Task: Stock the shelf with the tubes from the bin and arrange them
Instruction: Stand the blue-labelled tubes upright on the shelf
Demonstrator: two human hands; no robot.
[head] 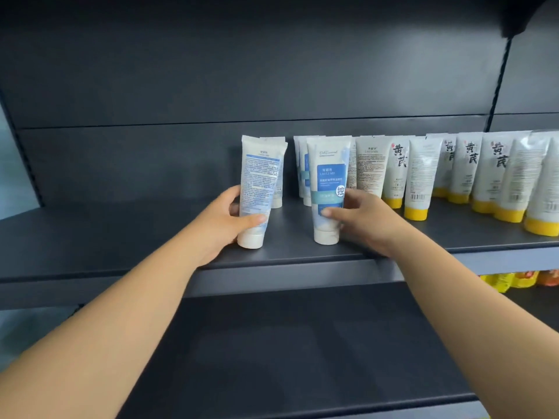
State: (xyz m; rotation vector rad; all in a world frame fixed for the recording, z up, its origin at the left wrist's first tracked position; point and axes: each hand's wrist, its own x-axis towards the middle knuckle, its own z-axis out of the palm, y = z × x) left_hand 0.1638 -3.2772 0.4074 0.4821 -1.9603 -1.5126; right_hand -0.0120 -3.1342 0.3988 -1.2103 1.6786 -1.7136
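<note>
- The left hand [222, 220] grips a white tube with blue print [258, 192], thumb across its front low down, fingers curled behind; the tube stands cap-down on the dark grey shelf [151, 234], its top tilted a little to the right.
- The right hand [363, 220] holds a second white tube with a blue label [328, 189], thumb pressed on its lower front and fingers wrapped round its right side; this one also stands on its cap near the shelf's front edge.
- Between the two held tubes lies a bare strip of shelf, so they stand apart.
- Just behind the left tube another white-capped tube [277, 189] stands upright, partly hidden by it.
- Behind the right tube a short file of like blue-label tubes [302, 170] runs toward the back panel.
- To the right, close beside the right hand's fingers, stand rows of white tubes with yellow caps [417, 179], some showing black characters, others turned to show their printed backs; they crowd the shelf out to the frame's right edge.
- Below, a lower shelf [302, 358] juts forward, with yellow and orange packets [514, 279] showing at its right rear.
</note>
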